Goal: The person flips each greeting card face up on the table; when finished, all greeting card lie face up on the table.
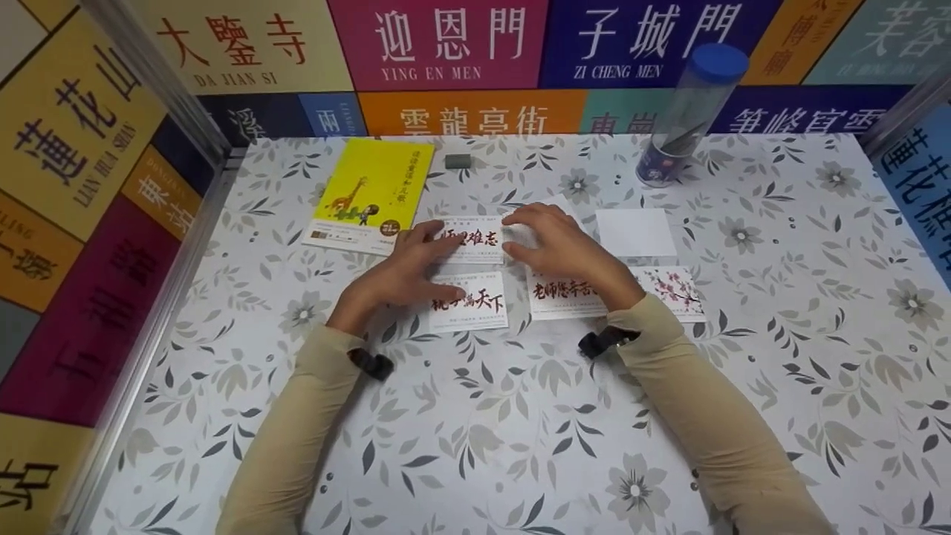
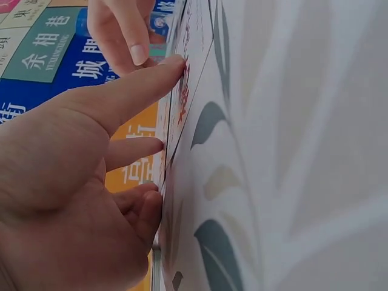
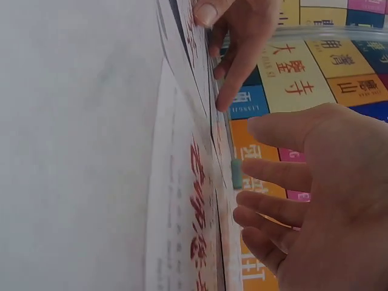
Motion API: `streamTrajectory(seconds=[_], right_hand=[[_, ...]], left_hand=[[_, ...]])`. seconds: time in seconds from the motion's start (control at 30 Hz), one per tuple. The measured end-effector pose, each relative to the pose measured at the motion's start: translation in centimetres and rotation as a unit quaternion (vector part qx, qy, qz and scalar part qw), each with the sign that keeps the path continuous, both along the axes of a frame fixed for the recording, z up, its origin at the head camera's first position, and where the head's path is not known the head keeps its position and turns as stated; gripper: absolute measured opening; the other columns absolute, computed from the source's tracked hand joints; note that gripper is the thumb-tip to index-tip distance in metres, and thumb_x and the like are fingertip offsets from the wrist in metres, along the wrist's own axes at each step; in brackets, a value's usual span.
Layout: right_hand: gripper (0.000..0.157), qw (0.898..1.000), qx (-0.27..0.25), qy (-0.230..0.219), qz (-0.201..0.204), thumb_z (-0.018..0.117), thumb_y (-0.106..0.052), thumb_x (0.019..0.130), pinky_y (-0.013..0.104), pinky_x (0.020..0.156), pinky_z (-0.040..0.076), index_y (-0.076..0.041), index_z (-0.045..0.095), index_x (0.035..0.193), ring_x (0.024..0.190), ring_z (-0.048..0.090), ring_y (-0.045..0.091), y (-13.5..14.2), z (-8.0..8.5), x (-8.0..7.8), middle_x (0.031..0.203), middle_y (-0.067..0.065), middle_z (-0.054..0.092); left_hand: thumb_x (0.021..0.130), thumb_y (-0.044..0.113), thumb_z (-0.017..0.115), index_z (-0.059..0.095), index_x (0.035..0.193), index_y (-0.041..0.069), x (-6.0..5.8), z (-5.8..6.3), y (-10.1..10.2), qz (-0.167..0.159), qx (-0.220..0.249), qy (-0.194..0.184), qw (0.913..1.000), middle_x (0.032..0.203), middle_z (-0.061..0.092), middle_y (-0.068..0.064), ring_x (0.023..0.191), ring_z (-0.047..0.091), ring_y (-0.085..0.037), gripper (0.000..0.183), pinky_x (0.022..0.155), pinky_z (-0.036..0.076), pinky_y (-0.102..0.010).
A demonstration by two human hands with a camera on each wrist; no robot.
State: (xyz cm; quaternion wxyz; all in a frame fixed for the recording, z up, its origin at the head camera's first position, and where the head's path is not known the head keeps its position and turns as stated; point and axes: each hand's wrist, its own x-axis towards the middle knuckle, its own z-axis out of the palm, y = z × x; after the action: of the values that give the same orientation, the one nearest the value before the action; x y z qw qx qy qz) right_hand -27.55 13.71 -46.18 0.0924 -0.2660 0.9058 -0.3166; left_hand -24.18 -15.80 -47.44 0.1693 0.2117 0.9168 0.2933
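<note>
My left hand (image 1: 405,271) lies over the left ends of two printed cards with red brush lettering. Its fingers reach onto the upper card (image 1: 475,249), and the thumb extends over the lower card (image 1: 479,308). In the left wrist view the left fingertips (image 2: 159,145) are right at the card surface. Above the right end of the upper card is my right hand (image 1: 568,245), fingers spread and slightly bent. The right wrist view shows nothing held between those fingers (image 3: 276,173). Beneath the right forearm lies another red-lettered card (image 1: 557,297) with pink blossoms at its right end.
A blank white card (image 1: 635,232) lies right of the right hand. Behind the left hand is a yellow booklet (image 1: 375,186), with a small grey-green block (image 1: 458,161) beside it. A clear tube with a blue cap (image 1: 691,111) stands at the back right. Lettered panels (image 1: 446,44) border the flowered table (image 1: 475,423).
</note>
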Motion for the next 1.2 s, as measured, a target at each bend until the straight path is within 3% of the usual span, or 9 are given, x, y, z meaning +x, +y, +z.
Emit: streamTrajectory(seconds=[0.17,0.3,0.43,0.6,0.83,0.97,1.03,1.2], right_hand=[[0.042,0.996,-0.076,0.005,-0.047,0.072,-0.021,0.104,0.059,0.118,0.047,0.0,0.068,0.14,0.134,0.06,0.043,2.2,-0.4,-1.1,0.147,0.022,0.063],[0.039,0.991,-0.098,0.016,-0.084,0.072,-0.02,0.104,0.058,0.119,0.046,0.001,0.07,0.137,0.138,0.058,0.042,4.3,-0.3,-1.3,0.147,0.022,0.063],[0.04,0.991,-0.082,0.022,-0.099,0.072,-0.017,0.103,0.056,0.121,0.043,0.002,0.068,0.138,0.14,0.056,0.042,6.5,-0.6,-1.2,0.149,0.023,0.062],[0.047,0.996,-0.037,0.008,-0.08,0.07,-0.018,0.104,0.06,0.122,0.042,0.001,0.064,0.146,0.14,0.056,0.046,8.2,-0.8,-0.8,0.152,0.026,0.06],[0.056,0.994,0.084,-0.015,-0.062,0.069,-0.031,0.105,0.069,0.128,0.022,-0.006,0.06,0.154,0.156,0.032,0.048,8.4,0.1,0.1,0.165,0.025,0.046],[0.062,0.99,0.128,-0.023,-0.059,0.069,-0.036,0.104,0.071,0.126,0.026,-0.004,0.056,0.157,0.154,0.035,0.048,7.8,0.8,0.7,0.164,0.027,0.047],[0.055,0.989,0.138,-0.023,-0.058,0.069,-0.038,0.104,0.071,0.124,0.029,-0.003,0.064,0.147,0.152,0.039,0.048,7.6,1.0,1.0,0.161,0.027,0.049],[0.044,0.991,0.096,-0.038,-0.082,0.067,-0.036,0.106,0.063,0.111,0.044,0.001,0.069,0.13,0.13,0.053,0.045,7.3,1.4,1.1,0.138,0.029,0.059]], left_hand=[[0.091,0.052,0.085,0.044,0.167,0.028,0.0,0.6,0.5,0.01,0.027,0.005,0.9996,0.18,0.016,-0.014,0.166,0.014,-0.036,0.089,0.135,0.023,-0.06],[0.098,0.04,0.081,0.048,0.163,0.015,0.1,1.5,1.9,0.004,0.108,0.03,0.9937,0.171,0.038,-0.017,0.158,0.036,-0.035,0.077,0.132,0.032,-0.054],[0.102,0.033,0.077,0.046,0.163,0.007,0.0,1.9,4.2,-0.016,0.155,0.011,0.9878,0.161,0.054,-0.016,0.145,0.054,-0.035,0.074,0.124,0.044,-0.05],[0.103,0.032,0.075,0.044,0.164,0.009,-1.0,2.2,7.2,-0.017,0.133,-0.023,0.9908,0.147,0.066,-0.016,0.131,0.065,-0.031,0.071,0.115,0.053,-0.045],[0.104,0.035,0.074,0.043,0.164,0.012,-2.1,3.2,10.3,0.024,0.075,-0.036,0.9962,0.147,0.067,-0.017,0.132,0.067,-0.03,0.072,0.114,0.055,-0.045],[0.104,0.032,0.074,0.046,0.163,0.013,-2.0,2.7,10.7,0.04,0.065,-0.028,0.9966,0.15,0.065,-0.016,0.133,0.066,-0.029,0.068,0.114,0.055,-0.043],[0.104,0.029,0.074,0.047,0.162,0.013,-1.9,2.5,10.8,0.052,0.077,-0.025,0.9954,0.15,0.066,-0.014,0.132,0.066,-0.027,0.066,0.113,0.055,-0.042],[0.103,0.024,0.075,0.048,0.161,0.012,-1.7,2.3,11.1,0.055,0.108,-0.022,0.9924,0.148,0.066,-0.016,0.128,0.067,-0.027,0.065,0.111,0.055,-0.04]])
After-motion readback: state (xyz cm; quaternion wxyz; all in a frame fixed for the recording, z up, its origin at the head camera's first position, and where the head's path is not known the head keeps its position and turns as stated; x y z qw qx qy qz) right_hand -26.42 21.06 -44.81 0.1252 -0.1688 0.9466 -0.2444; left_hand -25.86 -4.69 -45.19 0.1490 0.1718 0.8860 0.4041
